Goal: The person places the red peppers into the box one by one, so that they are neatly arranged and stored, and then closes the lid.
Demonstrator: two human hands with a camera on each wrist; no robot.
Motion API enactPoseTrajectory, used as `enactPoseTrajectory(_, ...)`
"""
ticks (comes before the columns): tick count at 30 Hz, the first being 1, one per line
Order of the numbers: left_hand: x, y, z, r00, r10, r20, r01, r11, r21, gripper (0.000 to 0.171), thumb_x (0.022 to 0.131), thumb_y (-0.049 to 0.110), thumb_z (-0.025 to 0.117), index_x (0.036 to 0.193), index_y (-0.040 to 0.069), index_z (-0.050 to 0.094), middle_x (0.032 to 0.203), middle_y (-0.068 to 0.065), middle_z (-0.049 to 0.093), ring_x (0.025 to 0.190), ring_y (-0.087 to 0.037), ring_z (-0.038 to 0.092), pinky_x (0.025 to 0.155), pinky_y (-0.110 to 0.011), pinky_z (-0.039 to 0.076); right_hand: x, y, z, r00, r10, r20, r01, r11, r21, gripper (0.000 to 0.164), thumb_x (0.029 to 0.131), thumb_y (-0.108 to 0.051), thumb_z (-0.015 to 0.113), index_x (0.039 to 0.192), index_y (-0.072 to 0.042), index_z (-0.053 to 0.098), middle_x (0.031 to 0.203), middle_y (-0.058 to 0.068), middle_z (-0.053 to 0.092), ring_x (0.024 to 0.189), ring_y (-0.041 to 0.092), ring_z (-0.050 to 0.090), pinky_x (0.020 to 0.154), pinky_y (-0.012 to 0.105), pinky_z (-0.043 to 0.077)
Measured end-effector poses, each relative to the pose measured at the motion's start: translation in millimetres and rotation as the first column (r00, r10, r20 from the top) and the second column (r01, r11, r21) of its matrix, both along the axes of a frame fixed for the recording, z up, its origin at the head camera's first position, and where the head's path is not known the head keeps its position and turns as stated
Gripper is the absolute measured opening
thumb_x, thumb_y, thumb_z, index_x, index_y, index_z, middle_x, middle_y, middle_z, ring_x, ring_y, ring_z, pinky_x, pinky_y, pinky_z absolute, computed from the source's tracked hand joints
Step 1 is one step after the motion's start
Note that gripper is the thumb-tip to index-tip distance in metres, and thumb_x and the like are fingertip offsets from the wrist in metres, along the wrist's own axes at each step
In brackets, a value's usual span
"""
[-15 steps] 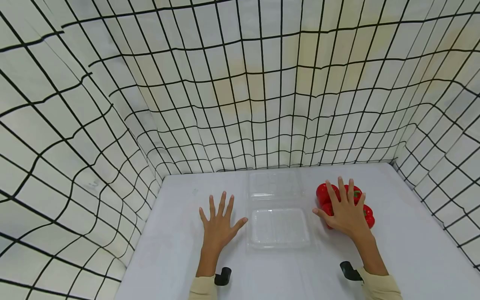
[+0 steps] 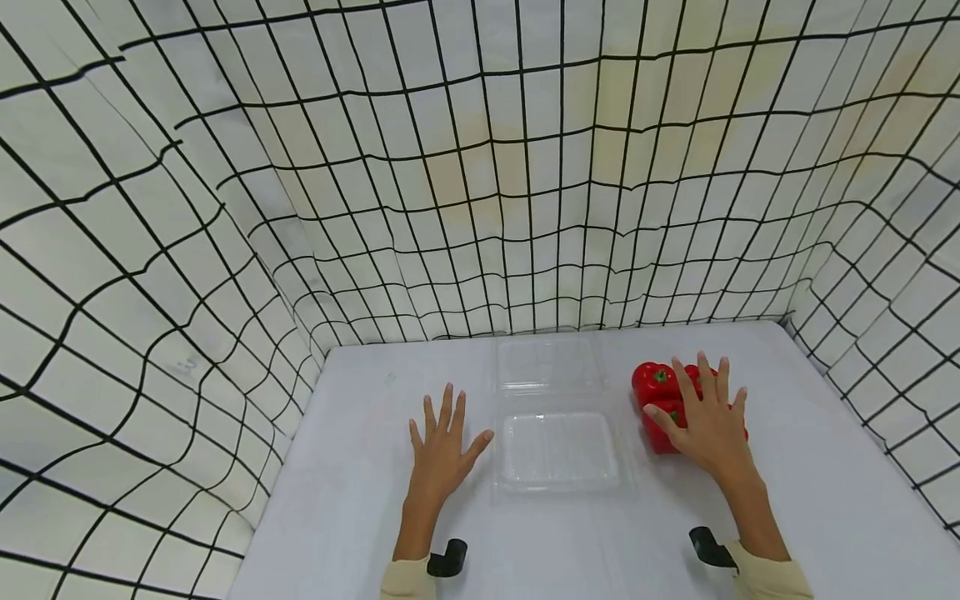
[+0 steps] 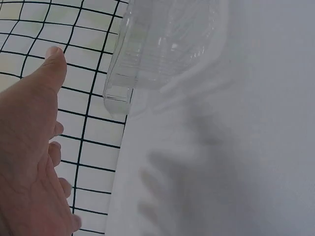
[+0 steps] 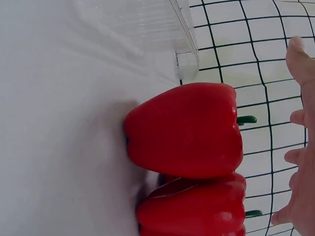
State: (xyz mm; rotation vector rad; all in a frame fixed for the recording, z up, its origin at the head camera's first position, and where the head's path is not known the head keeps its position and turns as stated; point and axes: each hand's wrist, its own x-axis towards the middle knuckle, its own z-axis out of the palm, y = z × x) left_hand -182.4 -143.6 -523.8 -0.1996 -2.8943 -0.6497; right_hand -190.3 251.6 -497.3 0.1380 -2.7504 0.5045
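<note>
The right grip (image 2: 708, 433) is released, fingers spread, palm down over the peppers (image 2: 651, 383) and apart from them: the right wrist view shows a gap between the fingers and the green stems. The left grip (image 2: 438, 458) is released too, fingers spread and thumb pointing towards the clear box (image 2: 558, 450), holding nothing.

The peppers stand upright in a tight red cluster on the bench (image 2: 337, 500), to the right of the box; the right grip hides part of the cluster, so I cannot count them. The box lies between the two grips, its lid (image 2: 551, 365) laid open on the far side. Beyond the bench hangs a black net (image 2: 525, 183).

I judge the step in hand to be the reach, before any grasp; no visible pepper is in the box. The next move seems to call for lowering the right grip and closing it round one pepper without tipping its neighbours; the left could steady the light-looking box.
</note>
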Motion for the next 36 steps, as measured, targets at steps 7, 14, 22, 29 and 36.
enactPoseTrajectory(7,13.1,9.8,-9.9,0.981,-0.142,0.132,0.093,0.941,0.327,0.087,0.091,0.048,0.063,0.156,0.008,0.020,0.166,-0.008,0.010,0.150,-0.036,0.018,0.117,-0.062,0.023,9.4,12.5,-4.1,0.990,-0.138,-0.028,0.131,0.975,-0.180,0.071,0.096,-0.047,0.054,0.149,-0.004,0.034,0.153,0.031,0.025,0.147,0.052,0.007,0.102,0.081,0.019)
enactPoseTrajectory(14,26.9,23.8,-26.4,0.967,-0.230,0.111,0.153,0.870,0.468,0.096,0.086,0.041,0.072,0.156,0.006,0.016,0.166,-0.007,0.008,0.150,-0.032,0.022,0.117,-0.056,0.030,20.0,29.3,-11.4,0.961,-0.266,0.073,0.275,0.901,-0.337,0.066,0.100,-0.040,0.051,0.150,-0.002,0.031,0.151,0.032,0.028,0.145,0.051,0.018,0.099,0.077,0.030)
enactPoseTrajectory(22,30.7,33.1,-37.2,0.969,-0.225,0.104,0.141,0.845,0.515,0.105,0.079,0.042,0.078,0.156,0.006,0.017,0.167,-0.002,0.006,0.144,-0.032,0.037,0.116,-0.054,0.031,28.7,39.6,-29.1,0.964,-0.217,0.157,0.265,0.854,-0.449,0.067,0.099,-0.035,0.053,0.149,0.004,0.029,0.146,0.036,0.033,0.135,0.052,0.031,0.098,0.073,0.038)
enactPoseTrajectory(29,28.8,35.4,-42.7,0.973,-0.210,0.099,0.128,0.841,0.526,0.110,0.077,0.045,0.080,0.157,0.009,0.014,0.167,0.001,0.003,0.144,-0.031,0.037,0.116,-0.055,0.031,27.9,38.8,-39.7,0.966,-0.201,0.165,0.257,0.831,-0.493,0.070,0.098,-0.035,0.055,0.149,0.006,0.028,0.144,0.036,0.036,0.133,0.053,0.035,0.100,0.072,0.037)
enactPoseTrajectory(36,30.1,34.8,-45.6,0.969,-0.225,0.098,0.144,0.845,0.515,0.115,0.075,0.044,0.082,0.158,0.011,0.010,0.167,0.001,0.001,0.145,-0.029,0.034,0.116,-0.054,0.032,29.8,37.5,-45.5,0.962,-0.191,0.198,0.268,0.805,-0.529,0.074,0.097,-0.035,0.056,0.152,0.003,0.023,0.147,0.034,0.034,0.135,0.052,0.033,0.101,0.073,0.036)
